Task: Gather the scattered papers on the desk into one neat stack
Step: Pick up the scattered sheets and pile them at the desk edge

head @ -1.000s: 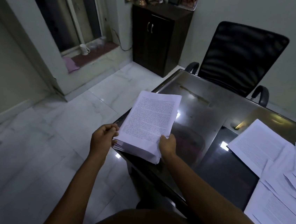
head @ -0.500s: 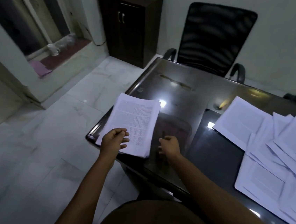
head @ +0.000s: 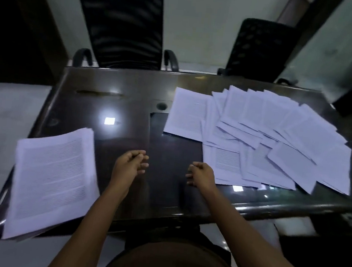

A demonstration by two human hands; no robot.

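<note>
White scattered papers [head: 257, 137] lying right of stack [head: 51, 176] | flimsy, slippery, I'm favouring edge grips | left hand [head: 131, 163], right hand [head: 201, 175] hovering loosely curled, empty

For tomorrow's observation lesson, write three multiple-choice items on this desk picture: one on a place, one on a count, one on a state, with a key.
1. Where does the neat stack lie? A. at the near left corner of the desk; B. on a chair seat; C. on the floor.
2. How many black chairs stand behind the desk? A. one; B. two; C. four.
3. What do the left hand and right hand hold? A. the stack together; B. one sheet each; C. nothing.
Key: 1 A, the stack rests on that corner, apart from both hands. 2 B, a second chair stands right of the first. 3 C, both hands hover over bare desk, fingers loosely curled.
</note>
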